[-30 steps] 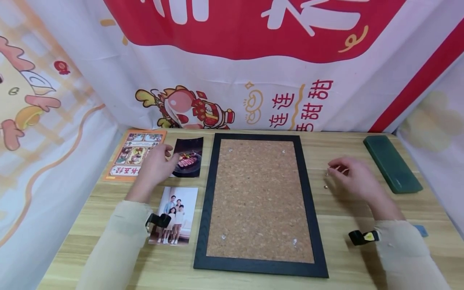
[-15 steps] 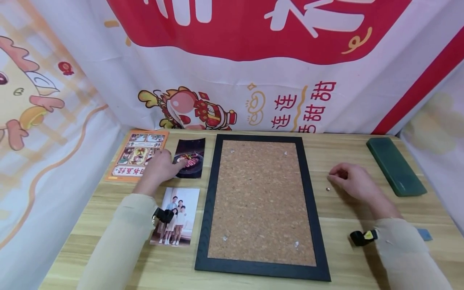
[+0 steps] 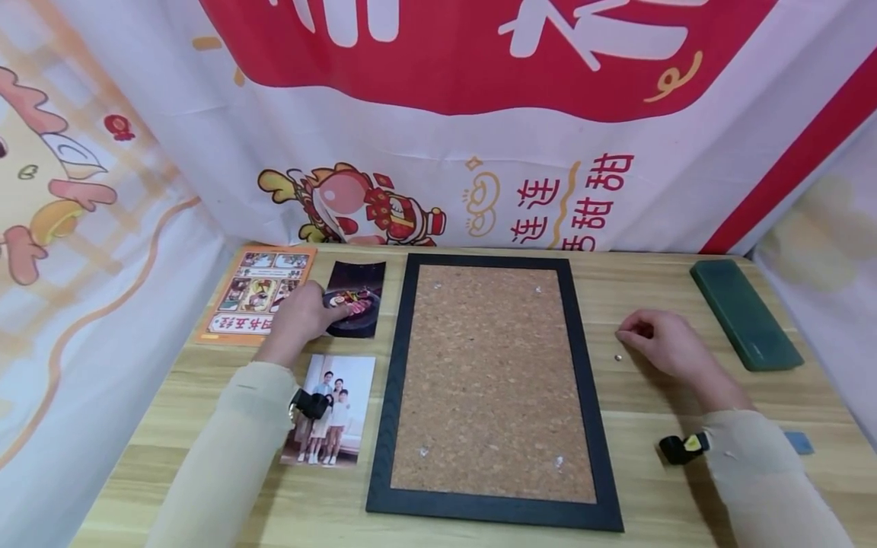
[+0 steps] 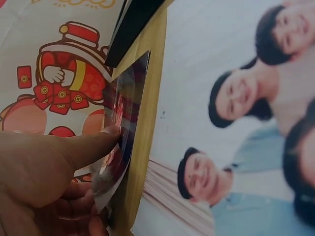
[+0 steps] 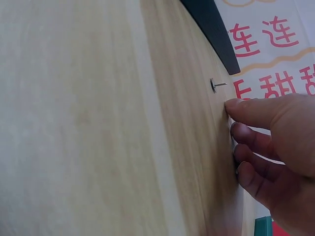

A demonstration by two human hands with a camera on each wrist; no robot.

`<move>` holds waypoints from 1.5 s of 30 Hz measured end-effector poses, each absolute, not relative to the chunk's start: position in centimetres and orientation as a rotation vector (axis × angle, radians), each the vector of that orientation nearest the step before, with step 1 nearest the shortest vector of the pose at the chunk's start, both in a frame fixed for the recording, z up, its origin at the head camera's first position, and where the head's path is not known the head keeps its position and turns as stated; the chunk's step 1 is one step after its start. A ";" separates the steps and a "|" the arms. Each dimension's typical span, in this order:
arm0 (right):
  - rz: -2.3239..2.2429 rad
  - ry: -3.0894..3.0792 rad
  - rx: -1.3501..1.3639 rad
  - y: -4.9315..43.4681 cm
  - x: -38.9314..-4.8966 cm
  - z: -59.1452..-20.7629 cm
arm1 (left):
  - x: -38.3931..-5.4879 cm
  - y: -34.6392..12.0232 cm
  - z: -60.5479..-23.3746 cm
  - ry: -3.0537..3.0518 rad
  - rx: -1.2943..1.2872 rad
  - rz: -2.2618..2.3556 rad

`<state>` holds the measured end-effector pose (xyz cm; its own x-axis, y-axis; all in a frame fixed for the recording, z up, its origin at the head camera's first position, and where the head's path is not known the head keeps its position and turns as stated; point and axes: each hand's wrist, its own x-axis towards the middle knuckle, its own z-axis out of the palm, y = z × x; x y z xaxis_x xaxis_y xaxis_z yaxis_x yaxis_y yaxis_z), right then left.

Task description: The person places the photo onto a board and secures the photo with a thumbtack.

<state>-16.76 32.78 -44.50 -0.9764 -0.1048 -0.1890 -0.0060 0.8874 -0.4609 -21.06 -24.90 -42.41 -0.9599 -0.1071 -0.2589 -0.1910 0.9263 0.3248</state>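
Observation:
My left hand [image 3: 301, 316] pinches the left edge of a dark photo of grilled meat [image 3: 358, 320], thumb on top and fingers beneath. In the left wrist view the photo [image 4: 134, 91] stands tilted up from the table. My right hand [image 3: 668, 346] is low over the table right of the frame, thumb and index fingertips together; the thumbtack between them is hidden by the fingers. A second thumbtack [image 5: 213, 85] lies on its side near the thumb tip. Between my hands lies a black-framed cork board [image 3: 496, 380] with a small clear bit near each corner.
A family photo [image 3: 352, 411] lies below my left hand. Behind that hand is an orange illustrated booklet [image 3: 253, 293]. A green case [image 3: 747, 316] lies at the far right, and a small blue piece [image 3: 798, 442] sits by my right sleeve. A printed curtain [image 3: 425, 137] hangs behind the table.
My left hand has come down onto the meat photo and taken hold of its edge. My right thumb and index have closed where one of two thumbtacks showed; one thumbtack is visible now.

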 end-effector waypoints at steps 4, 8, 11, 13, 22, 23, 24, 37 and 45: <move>-0.698 2.869 -0.115 32.7 -16.7 -44.5 | -21.0 -25.1 -42.5 2.868 -0.216 0.562; -0.724 2.892 -0.107 32.8 -16.6 -44.5 | -20.8 -25.6 -42.5 2.902 -0.198 0.620; -0.786 2.895 -0.075 32.9 -16.4 -44.4 | -20.7 -26.1 -42.2 2.925 -0.169 0.700; -0.827 2.893 -0.060 32.8 -16.2 -44.4 | -20.5 -26.3 -41.9 2.929 -0.144 0.755; -0.908 2.844 -0.003 33.1 -16.0 -44.2 | -20.0 -26.5 -41.2 2.914 -0.113 0.921; -0.912 2.842 0.005 33.1 -16.0 -44.2 | -20.0 -26.5 -41.2 2.916 -0.112 0.933; -0.913 2.845 0.013 33.1 -16.0 -44.2 | -20.0 -26.5 -41.1 2.921 -0.117 0.941; -1.054 2.807 0.082 32.6 -15.5 -43.3 | -19.2 -27.2 -40.1 2.921 -0.201 1.080; -1.139 2.831 0.017 31.9 -15.6 -42.7 | -19.0 -26.9 -39.1 2.794 -0.313 1.186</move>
